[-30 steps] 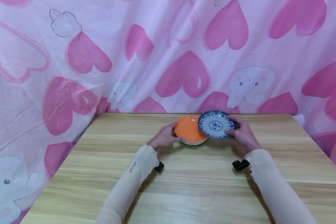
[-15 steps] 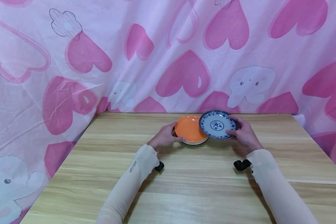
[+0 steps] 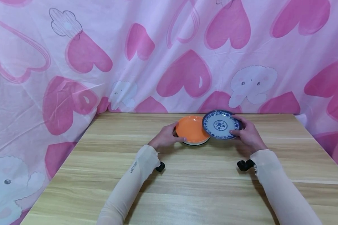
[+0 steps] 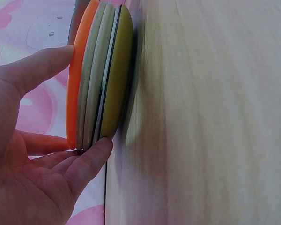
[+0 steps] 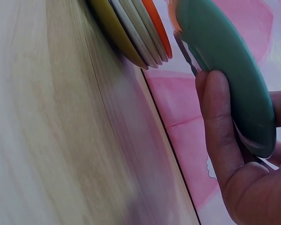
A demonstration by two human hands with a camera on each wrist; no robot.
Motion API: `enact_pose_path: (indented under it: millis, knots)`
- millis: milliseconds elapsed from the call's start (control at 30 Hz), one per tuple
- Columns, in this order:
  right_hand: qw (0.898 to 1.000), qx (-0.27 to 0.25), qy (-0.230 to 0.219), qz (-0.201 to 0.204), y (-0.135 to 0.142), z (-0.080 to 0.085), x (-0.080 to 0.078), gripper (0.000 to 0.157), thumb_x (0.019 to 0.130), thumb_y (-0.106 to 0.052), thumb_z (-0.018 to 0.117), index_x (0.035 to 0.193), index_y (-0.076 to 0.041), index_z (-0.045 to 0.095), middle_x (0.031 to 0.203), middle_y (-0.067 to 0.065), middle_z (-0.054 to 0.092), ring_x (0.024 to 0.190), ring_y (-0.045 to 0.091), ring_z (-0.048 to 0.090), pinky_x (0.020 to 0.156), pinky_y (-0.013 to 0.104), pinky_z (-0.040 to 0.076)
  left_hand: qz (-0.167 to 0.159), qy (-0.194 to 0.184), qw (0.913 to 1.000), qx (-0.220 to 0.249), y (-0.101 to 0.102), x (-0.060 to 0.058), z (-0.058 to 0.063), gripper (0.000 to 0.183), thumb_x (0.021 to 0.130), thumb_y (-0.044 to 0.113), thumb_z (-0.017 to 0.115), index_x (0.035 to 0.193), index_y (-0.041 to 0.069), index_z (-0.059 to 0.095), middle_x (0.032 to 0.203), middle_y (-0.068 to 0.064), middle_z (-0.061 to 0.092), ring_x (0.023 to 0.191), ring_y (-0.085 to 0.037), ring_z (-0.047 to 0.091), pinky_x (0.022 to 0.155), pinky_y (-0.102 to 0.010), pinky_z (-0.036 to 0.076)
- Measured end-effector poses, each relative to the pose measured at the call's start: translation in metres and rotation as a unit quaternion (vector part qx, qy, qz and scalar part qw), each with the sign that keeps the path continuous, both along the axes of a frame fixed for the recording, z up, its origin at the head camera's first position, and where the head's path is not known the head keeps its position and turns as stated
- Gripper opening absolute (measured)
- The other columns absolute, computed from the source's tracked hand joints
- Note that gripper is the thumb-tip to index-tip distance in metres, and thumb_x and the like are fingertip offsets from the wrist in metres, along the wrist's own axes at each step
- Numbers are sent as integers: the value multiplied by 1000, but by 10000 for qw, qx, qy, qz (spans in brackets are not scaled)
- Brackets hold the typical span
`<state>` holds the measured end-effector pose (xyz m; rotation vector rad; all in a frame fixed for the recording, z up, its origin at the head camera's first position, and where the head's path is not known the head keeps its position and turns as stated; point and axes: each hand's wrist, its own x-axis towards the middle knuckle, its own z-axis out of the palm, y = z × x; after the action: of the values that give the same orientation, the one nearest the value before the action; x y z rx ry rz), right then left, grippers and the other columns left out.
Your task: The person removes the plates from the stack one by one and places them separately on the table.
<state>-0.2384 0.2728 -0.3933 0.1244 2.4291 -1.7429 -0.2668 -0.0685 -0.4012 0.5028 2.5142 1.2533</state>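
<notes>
In the head view, an orange plate (image 3: 190, 128) tops a stack over the far part of the table. The left wrist view shows pale cream plates (image 4: 91, 84) beneath it and a mustard-yellow plate (image 4: 119, 70) lowest. My left hand (image 3: 166, 136) grips the stack's left side, thumb on the orange rim and other fingers along the lower edges. My right hand (image 3: 249, 134) holds a blue-and-white patterned plate (image 3: 220, 125) face up by its right edge, thumb on top. Its green underside (image 5: 229, 70) shows in the right wrist view, raised higher than the stack. Its left edge overlaps the orange plate in the head view.
The wood-grain table (image 3: 186, 193) ends at the back against a pink curtain (image 3: 146, 72) printed with hearts. Another stretch of curtain hangs along the left side. Black wrist devices (image 3: 243, 165) sit under both sleeves.
My right hand has moved slightly right with the blue-and-white plate, so more of the orange plate shows. My left hand and the stack have stayed in place.
</notes>
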Motion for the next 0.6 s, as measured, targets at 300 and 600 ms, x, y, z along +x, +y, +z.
enact_pose_path:
  millis: [300, 600]
  knots:
    - [10000, 38, 77, -31, 4, 1, 0, 80, 98, 0, 57, 162, -28, 17, 166, 21, 16, 132, 36, 38, 81, 15, 58, 7, -39, 9999, 154, -1, 0, -1, 88, 87, 27, 79, 159, 12, 29, 160, -4, 42, 147, -17, 41, 123, -37, 36]
    - [9998, 95, 159, -69, 7, 4, 1, 81, 98, 0, 57, 161, -31, 18, 169, 18, 9, 137, 38, 35, 80, 13, 57, -24, 33, 10000, -7, -2, -1, -1, 92, 87, 30, 79, 159, 11, 25, 163, -6, 36, 150, -18, 37, 123, -37, 35]
